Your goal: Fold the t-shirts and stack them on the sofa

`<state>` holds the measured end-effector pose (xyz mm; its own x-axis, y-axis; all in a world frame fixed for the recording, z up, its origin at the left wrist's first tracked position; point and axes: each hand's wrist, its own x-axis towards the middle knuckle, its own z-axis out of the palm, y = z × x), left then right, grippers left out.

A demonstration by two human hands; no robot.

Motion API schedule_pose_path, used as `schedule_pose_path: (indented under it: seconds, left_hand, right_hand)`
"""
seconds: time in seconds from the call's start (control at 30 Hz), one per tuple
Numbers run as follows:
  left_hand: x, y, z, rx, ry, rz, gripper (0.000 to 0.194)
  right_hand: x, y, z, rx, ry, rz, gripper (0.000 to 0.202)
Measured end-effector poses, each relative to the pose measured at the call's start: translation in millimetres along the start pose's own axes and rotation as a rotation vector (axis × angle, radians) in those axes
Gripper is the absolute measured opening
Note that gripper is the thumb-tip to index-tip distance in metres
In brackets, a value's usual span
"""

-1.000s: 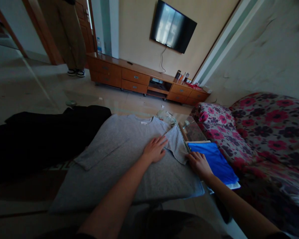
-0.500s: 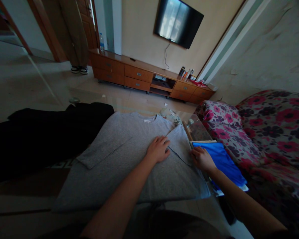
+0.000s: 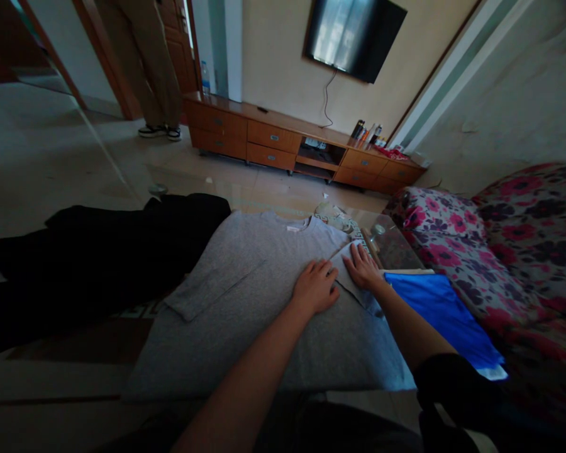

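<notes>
A grey shirt (image 3: 245, 314) lies spread on a glass table, its neckline away from me and both sleeves folded inward over the body. My left hand (image 3: 316, 286) rests on the shirt beside the right-hand sleeve, fingers apart, holding nothing. Flat on that folded sleeve near the shoulder lies my right hand (image 3: 362, 267), its fingers spread. Black clothing (image 3: 108, 251) lies in a heap left of the shirt. Right of it is a folded blue cloth (image 3: 443, 314) with something white under it.
A flowered sofa (image 3: 519, 233) stands at the right. Beyond the table are a wooden cabinet (image 3: 271, 135) with bottles on it and a wall television (image 3: 356, 38). A person's legs (image 3: 153, 69) show at the upper left.
My right hand has moved from the sleeve's outer edge up onto the folded sleeve, and its fingers have spread. My left hand stays on the shirt. The view has shifted slightly.
</notes>
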<state>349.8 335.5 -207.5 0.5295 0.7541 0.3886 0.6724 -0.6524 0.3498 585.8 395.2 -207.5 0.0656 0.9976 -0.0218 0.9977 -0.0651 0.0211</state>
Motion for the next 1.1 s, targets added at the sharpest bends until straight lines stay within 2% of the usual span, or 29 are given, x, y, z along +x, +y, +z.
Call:
schedule_pose_path:
  seconds: [0.07, 0.17, 0.27, 0.37, 0.53, 0.6, 0.73, 0.9, 1.1]
  left_hand:
    - [0, 0, -0.1, -0.002, 0.0, 0.002, 0.048]
    - [0, -1, -1.1, -0.005, 0.004, 0.009, 0.047]
    - [0, -1, -1.2, -0.005, 0.008, 0.009, 0.046]
    - [1, 0, 0.3, 0.003, 0.005, 0.001, 0.045]
    - [1, -1, 2.1, 0.007, -0.031, -0.008, 0.049]
    - [1, -1, 2.4, 0.015, -0.039, -0.011, 0.049]
    - [1, -2, 3.5, 0.033, -0.025, -0.012, 0.05]
    - [1, -3, 5.4, 0.042, -0.033, -0.026, 0.05]
    - [0, -4, 4.9, 0.036, -0.021, -0.028, 0.051]
  right_hand:
    - [3, 1, 2, 0.017, -0.005, 0.023, 0.073]
    - [10, -1, -5, -0.013, 0.064, 0.038, 0.067]
    - [20, -2, -20, -0.11, 0.115, -0.13, 0.066]
    - [33, 0, -38, -0.229, 0.08, -0.303, 0.071]
    - [54, 3, -61, -0.4, 0.021, -0.285, 0.042]
    - [62, 1, -65, -0.454, 0.009, -0.267, 0.037]
    - [75, -3, -63, -0.527, 0.008, -0.254, 0.036]
    - [85, -8, -50, -0.553, 0.075, -0.104, 0.038]
    - [86, 5, -45, -0.469, 0.026, -0.279, 0.043]
